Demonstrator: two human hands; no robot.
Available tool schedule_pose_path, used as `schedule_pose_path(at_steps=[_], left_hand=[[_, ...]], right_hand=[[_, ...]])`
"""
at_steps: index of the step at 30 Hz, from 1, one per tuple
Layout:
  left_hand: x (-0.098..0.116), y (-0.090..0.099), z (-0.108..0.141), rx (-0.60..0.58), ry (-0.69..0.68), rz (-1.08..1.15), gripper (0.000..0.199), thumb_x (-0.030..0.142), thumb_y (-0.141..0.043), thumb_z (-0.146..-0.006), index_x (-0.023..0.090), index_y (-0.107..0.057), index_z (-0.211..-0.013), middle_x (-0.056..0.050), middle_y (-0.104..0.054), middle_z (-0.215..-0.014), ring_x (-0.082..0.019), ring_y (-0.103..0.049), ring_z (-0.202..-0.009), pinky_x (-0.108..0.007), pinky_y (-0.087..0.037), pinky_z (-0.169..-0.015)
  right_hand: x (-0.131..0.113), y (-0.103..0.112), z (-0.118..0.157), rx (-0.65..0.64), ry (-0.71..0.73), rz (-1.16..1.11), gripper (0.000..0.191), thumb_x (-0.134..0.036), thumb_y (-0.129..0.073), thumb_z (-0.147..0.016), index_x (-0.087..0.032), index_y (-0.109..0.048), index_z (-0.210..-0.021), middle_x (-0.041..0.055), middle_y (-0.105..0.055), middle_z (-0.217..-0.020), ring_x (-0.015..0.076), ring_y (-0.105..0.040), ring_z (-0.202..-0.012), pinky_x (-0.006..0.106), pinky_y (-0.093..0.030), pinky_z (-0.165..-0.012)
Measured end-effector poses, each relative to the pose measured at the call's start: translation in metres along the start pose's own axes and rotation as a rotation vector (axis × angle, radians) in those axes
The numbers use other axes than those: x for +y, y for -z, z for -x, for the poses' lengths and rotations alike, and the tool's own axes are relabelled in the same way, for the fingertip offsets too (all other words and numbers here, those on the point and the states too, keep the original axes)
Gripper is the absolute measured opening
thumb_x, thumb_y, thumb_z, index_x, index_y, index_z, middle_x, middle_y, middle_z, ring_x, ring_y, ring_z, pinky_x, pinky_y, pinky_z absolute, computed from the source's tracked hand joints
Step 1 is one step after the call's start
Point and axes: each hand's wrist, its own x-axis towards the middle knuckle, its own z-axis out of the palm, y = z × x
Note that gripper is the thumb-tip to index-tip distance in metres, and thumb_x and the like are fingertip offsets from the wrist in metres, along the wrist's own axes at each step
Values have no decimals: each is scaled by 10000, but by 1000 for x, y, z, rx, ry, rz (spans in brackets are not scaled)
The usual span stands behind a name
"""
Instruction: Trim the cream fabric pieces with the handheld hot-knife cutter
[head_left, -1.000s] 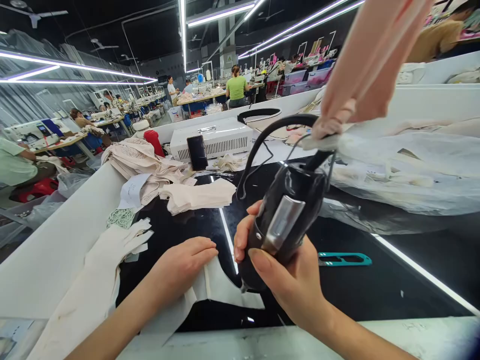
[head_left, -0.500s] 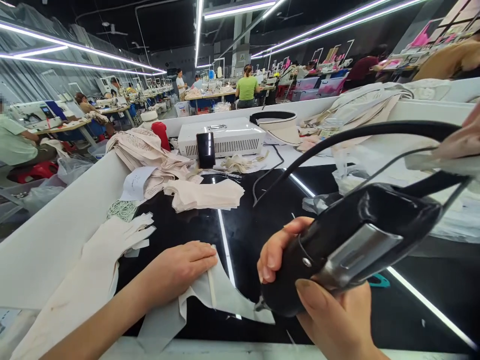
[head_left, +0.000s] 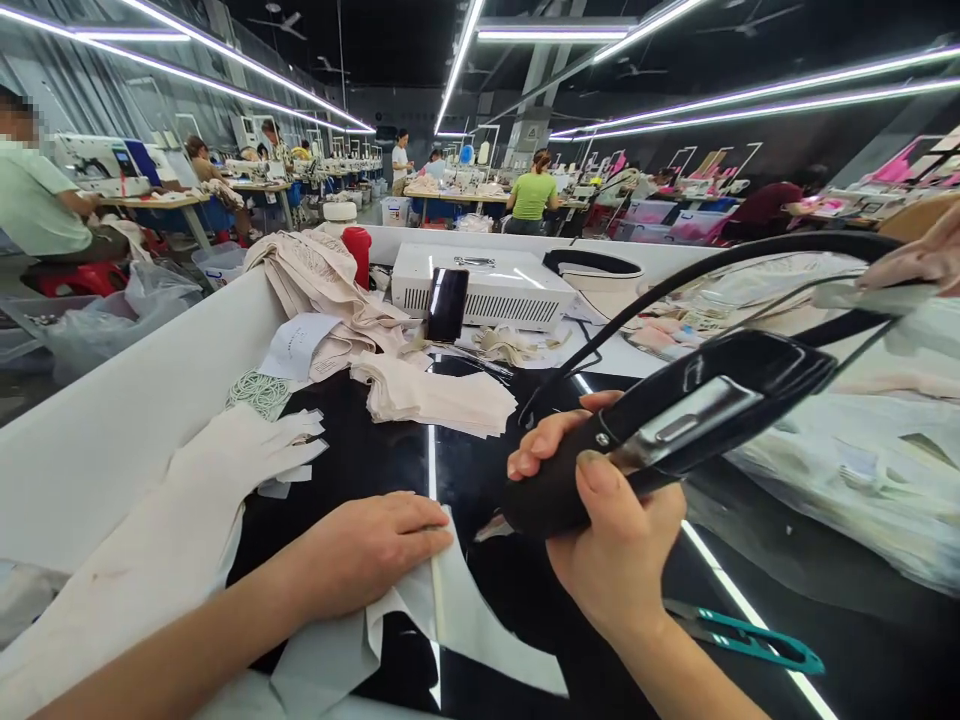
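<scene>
My left hand (head_left: pixel 375 548) lies flat, fingers stretched, on a pale fabric piece (head_left: pixel 487 625) with a curved edge. A narrow cream strip (head_left: pixel 438 600) runs across that piece, partly under my fingertips. My right hand (head_left: pixel 615 530) is wrapped round a black corded hand tool (head_left: pixel 720 390) with a silver lever on its side. The tool's metal tip (head_left: pixel 493 528) points down and left, apart from the fabric. Its thick black cord (head_left: pixel 675 275) loops over at the upper right. Teal-handled thread snips (head_left: pixel 757 640) lie on the black tabletop (head_left: pixel 600 650) beside my right forearm.
Stacked cream fabric pieces (head_left: pixel 442 395) lie ahead, with more layered fabric (head_left: pixel 172 500) at left. Behind stand a vented white box (head_left: pixel 487 285) and a phone (head_left: pixel 446 305). Plastic-wrapped goods (head_left: pixel 847 480) fill the right side. Another person's hand (head_left: pixel 919 255) appears near the cord.
My right hand has lifted the tool's tip off the fabric's lower edge and moved it up and left. My left hand stays on the fabric. The snips now show more fully as the view shifts.
</scene>
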Motion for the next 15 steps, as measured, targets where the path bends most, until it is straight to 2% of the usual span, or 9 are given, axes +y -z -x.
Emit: schedule_pose_path(at_steps=[9,15], left_hand=[[2,-2,1,40,0,41,353,-9,-526,-988,146,-658,-1276,-122,-707,-1320,-212,-688,-1215,-327,-599,-1034],[0,-5,2,38,-16,31,388,-36,-518,-973,128,-650,-1299,-120,-706,-1332,-201,-681,-1238,-331,-550,-1112]], right_hand=[[12,-8,-5,-30,18,5,373,-443,-810,-854,-289,-573,-1098,-57,-623,-750,166,-615,-594,329,-529,-581],[17,-10,-2,-56,30,3,351,-433,-791,-878,-288,-561,-1100,-62,-634,-751,157,-611,-596,320,-522,-598]])
